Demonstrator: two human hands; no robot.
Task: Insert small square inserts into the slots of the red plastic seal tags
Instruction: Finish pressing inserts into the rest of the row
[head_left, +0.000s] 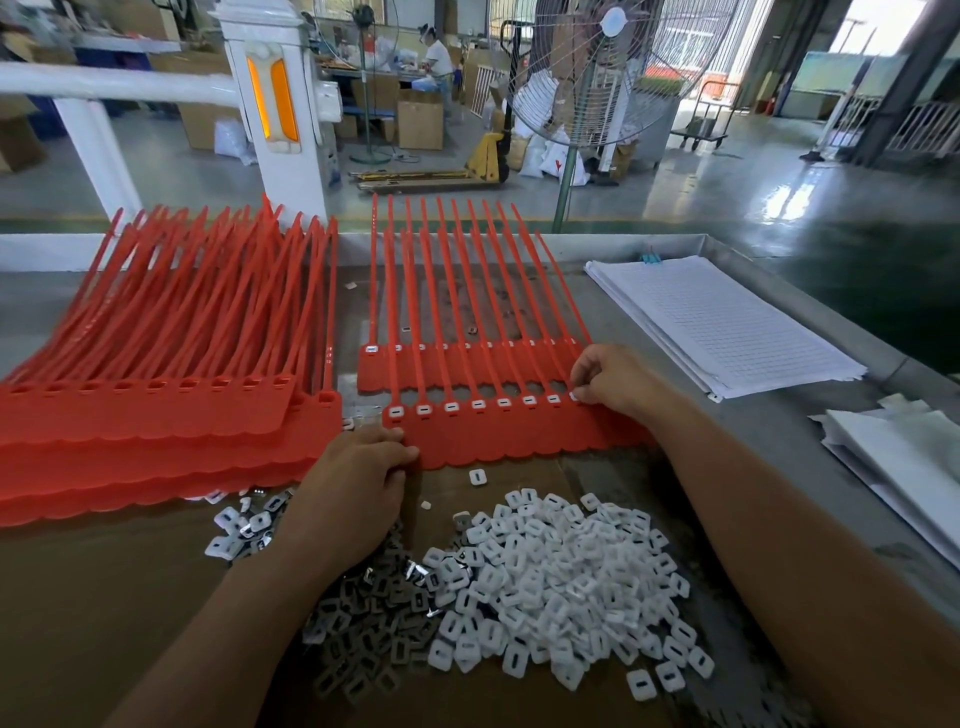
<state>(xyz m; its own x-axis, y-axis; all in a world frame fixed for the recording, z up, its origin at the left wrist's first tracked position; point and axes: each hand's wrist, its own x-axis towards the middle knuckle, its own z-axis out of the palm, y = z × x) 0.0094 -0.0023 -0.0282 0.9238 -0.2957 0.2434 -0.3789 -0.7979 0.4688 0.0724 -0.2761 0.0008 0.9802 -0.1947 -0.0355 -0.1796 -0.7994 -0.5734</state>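
Right hand (618, 379): curled, fingertips (577, 382) pinching a white insert (574, 396) at the last slot, 3 o'clock end of the near strip (519, 441) of red tags. Your fingers cover the slot, so I can't tell if it's flush.

Risk 1: cocked insert. If you press from one corner it may jam tilted. Push straight down, then look.

Left hand (358, 467): fingers curled over the strip's 9 o'clock corner, gripping it. That's your only hold-down. If that grip goes slack, the strip will likely skate toward 3 o'clock under the right-hand push, and the seven seated inserts (478, 404) could shake loose if they're only lightly in.

Risk 2: the near strip's tails lie over the far strip (467, 366) at 12 o'clock, which is already filled. Drag one and you may snag the other.

Risk 3: a loose insert (477, 477) sits just at 6 o'clock of the strip. If a stray gets under it, the strip rocks and the seating goes bad.

Risk 4: white pile (561, 582) and grey pile (363, 644) touch at 6 o'clock, and your left forearm lies across the grey one. A sweep could mix them and lead to a wrong pick.

Stack of empty tags (156, 415) at 9 o'clock sits just beside your left hand, so keep filled strips off it. Paper (727, 322) at 2 o'clock on the surface (769, 410) is apart; low risk.
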